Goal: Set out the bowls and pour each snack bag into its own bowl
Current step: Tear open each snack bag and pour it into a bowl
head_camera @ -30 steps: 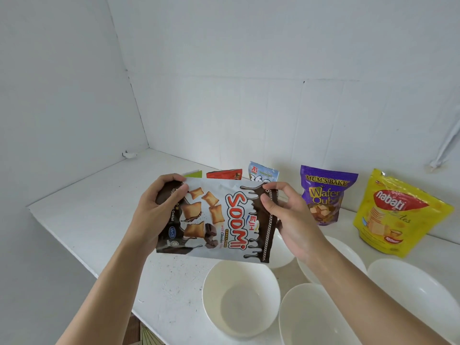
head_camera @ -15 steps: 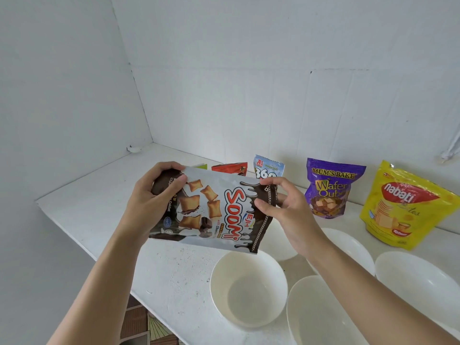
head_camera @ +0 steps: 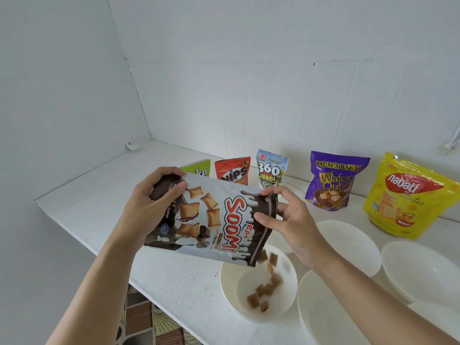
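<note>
I hold a white and brown Soomi snack bag [head_camera: 214, 220] on its side above a white bowl [head_camera: 230, 285]. My left hand [head_camera: 146, 207] grips the bag's bottom end. My right hand [head_camera: 286, 220] holds its open top edge with thumb and fingers. Brown pillow-shaped snacks [head_camera: 265, 290] fall from the opening into the bowl, and a few lie on its bottom. Several more white bowls [head_camera: 353, 242] stand to the right, with nothing in them that I can see.
Along the back wall stand a green bag [head_camera: 198, 169], a red Nips bag [head_camera: 232, 171], a 360 Kuaci bag [head_camera: 271, 168], a purple Wafer Qubes bag [head_camera: 333, 183] and a yellow Nabati bag [head_camera: 408, 197]. The white counter's front edge [head_camera: 82, 239] drops to a patterned floor.
The bag has tipped with its open end lower over the bowl, and snacks now pour out of it. The bowl held nothing before.
</note>
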`<state>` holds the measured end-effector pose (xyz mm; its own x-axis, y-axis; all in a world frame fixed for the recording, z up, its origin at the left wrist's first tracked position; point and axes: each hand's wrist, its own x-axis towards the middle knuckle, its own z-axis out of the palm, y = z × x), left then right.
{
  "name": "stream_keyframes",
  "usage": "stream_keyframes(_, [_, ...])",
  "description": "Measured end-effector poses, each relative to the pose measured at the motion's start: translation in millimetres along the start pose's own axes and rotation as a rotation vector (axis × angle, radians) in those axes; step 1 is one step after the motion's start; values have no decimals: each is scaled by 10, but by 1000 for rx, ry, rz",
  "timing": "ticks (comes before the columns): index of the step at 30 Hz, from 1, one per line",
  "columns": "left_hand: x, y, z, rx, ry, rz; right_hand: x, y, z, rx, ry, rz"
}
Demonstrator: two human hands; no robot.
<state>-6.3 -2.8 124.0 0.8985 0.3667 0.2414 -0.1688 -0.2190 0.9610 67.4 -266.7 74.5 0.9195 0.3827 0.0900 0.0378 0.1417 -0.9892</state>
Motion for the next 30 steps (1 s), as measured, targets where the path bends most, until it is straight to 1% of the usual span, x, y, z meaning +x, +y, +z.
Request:
stream_keyframes(6, [-100,-51,-26,2,-19,-49,-104,130,55,-29,19,24])
stream_keyframes(10, [-88,-1,-43,9,-20,-45,-116,112,87,-22,30,13])
stream_keyframes(15, [-10,192,-78,70,5,54,-82,-8,123,68,39,-47])
stream_keyframes(21, [101,513,-87,127,-8,156,-42,-180,164,278,42,-116])
stream_keyframes(26, [97,576,-71,168,-18,163,-80,-177,153,253,48,-125])
stream_keyframes(30, [28,473,-46,193,-36,132,-166,-75,115,185,72,-78])
